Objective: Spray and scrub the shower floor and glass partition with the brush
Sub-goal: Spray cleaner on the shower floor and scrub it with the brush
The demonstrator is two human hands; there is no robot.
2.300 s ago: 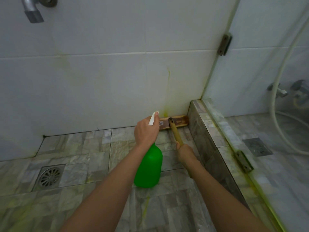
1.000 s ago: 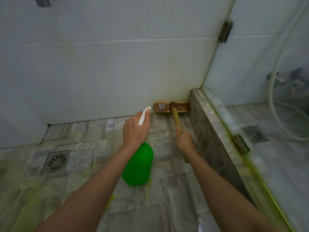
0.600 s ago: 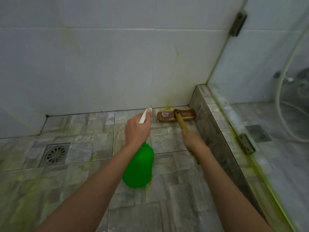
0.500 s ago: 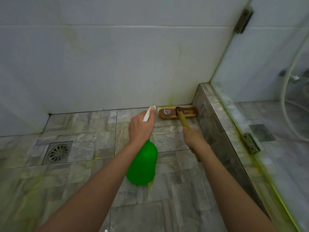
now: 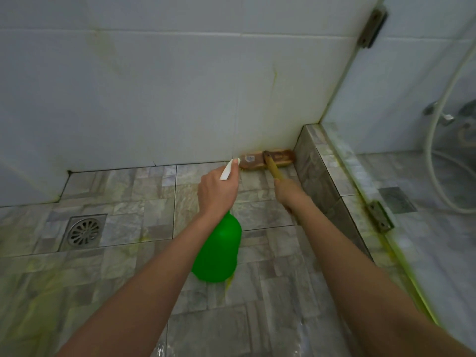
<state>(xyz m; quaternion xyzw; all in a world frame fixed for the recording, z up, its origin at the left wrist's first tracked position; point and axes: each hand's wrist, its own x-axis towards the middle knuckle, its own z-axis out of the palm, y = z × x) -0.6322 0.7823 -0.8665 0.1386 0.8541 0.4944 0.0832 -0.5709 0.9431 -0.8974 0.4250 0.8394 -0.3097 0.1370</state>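
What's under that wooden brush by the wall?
The brush rests on grey floor tiles, in the corner between the white wall and the tiled step. Its wooden back hides the tile right beneath and most of the bristles.

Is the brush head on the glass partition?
No, the brush head sits on the floor at the foot of the white wall, beside the tiled kerb.

The wall (image 5: 154,99) is blocking the brush (image 5: 253,161) ahead and the tiled curb (image 5: 316,171) is hemming it rightward; open floor (image 5: 144,210) is stretching leftward toward the drain (image 5: 83,231).
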